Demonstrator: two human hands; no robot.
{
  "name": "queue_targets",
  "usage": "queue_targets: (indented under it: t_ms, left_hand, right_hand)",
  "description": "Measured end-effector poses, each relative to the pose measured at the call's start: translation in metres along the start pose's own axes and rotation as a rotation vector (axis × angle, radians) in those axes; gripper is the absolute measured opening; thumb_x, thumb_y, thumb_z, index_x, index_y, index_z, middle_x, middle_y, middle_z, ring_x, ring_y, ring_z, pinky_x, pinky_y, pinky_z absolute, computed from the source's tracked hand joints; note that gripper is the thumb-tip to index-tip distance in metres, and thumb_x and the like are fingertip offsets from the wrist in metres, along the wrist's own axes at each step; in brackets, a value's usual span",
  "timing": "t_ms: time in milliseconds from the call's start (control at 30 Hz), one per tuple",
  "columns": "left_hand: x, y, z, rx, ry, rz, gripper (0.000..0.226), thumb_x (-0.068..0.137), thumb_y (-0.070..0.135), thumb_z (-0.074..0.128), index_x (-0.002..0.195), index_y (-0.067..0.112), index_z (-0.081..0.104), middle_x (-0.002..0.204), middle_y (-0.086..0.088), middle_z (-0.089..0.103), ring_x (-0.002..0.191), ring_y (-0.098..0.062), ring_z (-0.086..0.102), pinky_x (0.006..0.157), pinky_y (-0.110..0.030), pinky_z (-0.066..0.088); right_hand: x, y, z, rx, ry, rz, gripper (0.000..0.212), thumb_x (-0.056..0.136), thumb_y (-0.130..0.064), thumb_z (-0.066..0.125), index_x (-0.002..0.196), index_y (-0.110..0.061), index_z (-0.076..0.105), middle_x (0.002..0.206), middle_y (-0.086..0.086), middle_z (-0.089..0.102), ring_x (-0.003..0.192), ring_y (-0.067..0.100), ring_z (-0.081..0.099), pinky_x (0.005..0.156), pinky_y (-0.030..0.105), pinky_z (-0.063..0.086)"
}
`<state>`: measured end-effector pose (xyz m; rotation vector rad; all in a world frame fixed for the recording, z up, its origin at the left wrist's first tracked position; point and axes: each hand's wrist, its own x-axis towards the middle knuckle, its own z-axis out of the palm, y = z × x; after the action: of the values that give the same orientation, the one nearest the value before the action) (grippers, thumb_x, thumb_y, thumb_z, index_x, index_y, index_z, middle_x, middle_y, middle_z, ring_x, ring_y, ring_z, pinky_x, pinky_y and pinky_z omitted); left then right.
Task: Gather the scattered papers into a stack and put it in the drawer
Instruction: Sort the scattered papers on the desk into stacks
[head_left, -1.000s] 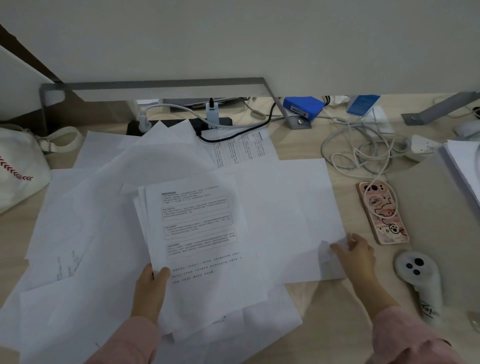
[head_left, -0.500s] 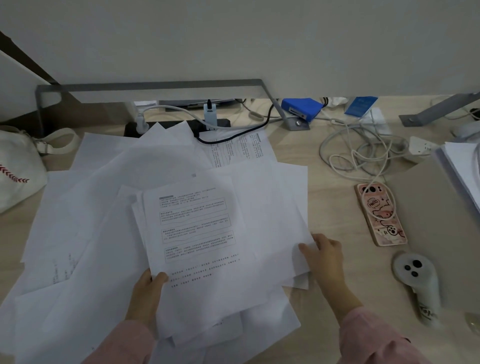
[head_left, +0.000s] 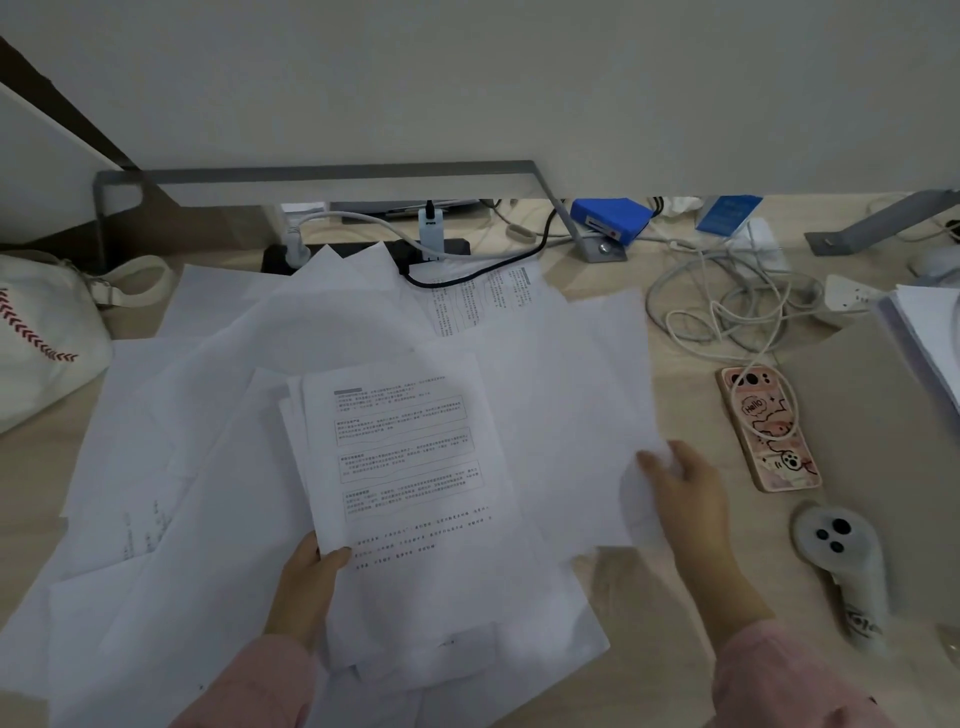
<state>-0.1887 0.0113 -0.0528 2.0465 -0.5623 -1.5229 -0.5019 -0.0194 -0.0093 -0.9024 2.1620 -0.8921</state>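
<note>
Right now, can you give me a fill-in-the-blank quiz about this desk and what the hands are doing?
1. The right hand pinches a loose sheet lying to the ____ of the stack of papers in the left hand.
2. The phone case bears the word ____.
3. The box by the wall is coloured ____.

Missing words: right; Hello; blue.

Print on top sheet (head_left: 405, 467) is unreadable; bag (head_left: 41, 338) cut by left edge.
</note>
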Motion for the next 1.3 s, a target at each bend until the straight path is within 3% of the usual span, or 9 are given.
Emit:
queue_targets:
  t_ms: [267, 433, 533, 833, 933, 1000, 1067, 1167, 1300]
  left_hand:
    - [-0.003, 0.002, 0.001, -0.045, -0.005, -0.004, 0.040, 0.088, -0.003, 0.047, 0.127, 0.002, 0.049, 0.129, -0.019, 0.054, 0.100, -0.025, 0.050, 0.090, -0.036, 0.039]
    - [-0.014, 0.004, 0.006, -0.121, 0.072, 0.130, 0.063, 0.089, -0.006, 0.046, 0.142, 0.024, 0.027, 0.129, -0.008, 0.048, 0.113, -0.026, 0.048, 0.101, -0.040, 0.035]
    - [-0.021, 0.008, 0.008, -0.109, 0.038, 0.185, 0.054, 0.090, -0.006, 0.043, 0.130, 0.031, 0.042, 0.122, -0.002, 0.044, 0.107, -0.019, 0.046, 0.094, -0.031, 0.037]
    - [-0.033, 0.020, 0.008, -0.150, -0.070, 0.053, 0.013, 0.088, 0.033, 0.056, 0.086, 0.026, 0.067, 0.088, 0.010, 0.065, 0.081, -0.006, 0.058, 0.061, -0.022, 0.041]
    - [-0.035, 0.021, 0.008, -0.146, -0.100, 0.039, 0.013, 0.090, 0.032, 0.054, 0.084, 0.025, 0.063, 0.084, 0.009, 0.063, 0.076, -0.005, 0.057, 0.058, -0.021, 0.040]
    - [-0.033, 0.018, 0.007, -0.141, -0.101, 0.058, 0.011, 0.089, 0.029, 0.057, 0.086, 0.022, 0.064, 0.089, 0.007, 0.064, 0.081, -0.005, 0.058, 0.062, -0.019, 0.041]
    - [-0.029, 0.015, 0.005, -0.106, -0.095, 0.070, 0.015, 0.087, 0.028, 0.060, 0.090, 0.015, 0.066, 0.095, 0.005, 0.067, 0.089, -0.009, 0.060, 0.068, -0.019, 0.042]
    - [-0.023, 0.013, 0.005, -0.054, -0.089, 0.059, 0.018, 0.087, 0.023, 0.060, 0.097, 0.010, 0.065, 0.094, 0.003, 0.066, 0.083, -0.007, 0.058, 0.063, -0.019, 0.039]
    - [-0.016, 0.009, 0.006, -0.015, -0.074, 0.061, 0.010, 0.089, 0.014, 0.057, 0.092, 0.007, 0.063, 0.088, -0.001, 0.064, 0.076, -0.009, 0.056, 0.059, -0.020, 0.037]
  right_hand:
    - [-0.022, -0.069, -0.035, -0.189, 0.275, -0.691, 0.016, 0.089, -0.008, 0.054, 0.097, -0.005, 0.066, 0.084, 0.000, 0.053, 0.078, 0.003, 0.041, 0.068, 0.009, 0.032]
    - [-0.048, -0.059, -0.007, -0.338, 0.105, -0.857, 0.029, 0.084, -0.016, 0.048, 0.102, -0.014, 0.071, 0.088, 0.004, 0.063, 0.077, 0.018, 0.057, 0.062, 0.023, 0.044]
    - [-0.061, -0.037, 0.021, -0.451, -0.036, -0.894, 0.025, 0.077, -0.015, 0.058, 0.098, -0.016, 0.072, 0.084, 0.003, 0.065, 0.071, 0.018, 0.060, 0.053, 0.019, 0.041]
    - [-0.100, 0.021, 0.083, -0.539, -0.424, -0.776, 0.029, 0.081, -0.027, 0.044, 0.093, -0.029, 0.070, 0.074, -0.012, 0.062, 0.063, 0.007, 0.059, 0.046, 0.013, 0.040]
    - [-0.106, 0.023, 0.086, -0.499, -0.563, -0.722, 0.033, 0.085, -0.044, 0.043, 0.104, -0.031, 0.066, 0.088, -0.012, 0.064, 0.080, 0.005, 0.059, 0.059, 0.010, 0.040]
    - [-0.105, 0.020, 0.084, -0.353, -0.735, -0.518, 0.057, 0.076, -0.071, 0.041, 0.113, -0.033, 0.062, 0.106, -0.015, 0.061, 0.097, -0.002, 0.055, 0.077, 0.008, 0.040]
    - [-0.098, 0.016, 0.079, -0.190, -0.806, -0.325, 0.049, 0.072, -0.070, 0.049, 0.108, -0.039, 0.062, 0.108, -0.018, 0.060, 0.099, -0.007, 0.053, 0.082, 0.007, 0.038]
    - [-0.072, 0.013, 0.067, -0.113, -0.580, -0.269, 0.019, 0.081, -0.035, 0.065, 0.100, -0.034, 0.060, 0.104, -0.015, 0.055, 0.096, -0.003, 0.055, 0.085, 0.016, 0.043]
    - [-0.024, 0.016, 0.045, -0.386, -0.204, -0.102, 0.049, 0.081, -0.022, 0.067, 0.126, -0.012, 0.051, 0.127, 0.013, 0.047, 0.115, 0.030, 0.047, 0.092, 0.036, 0.041]
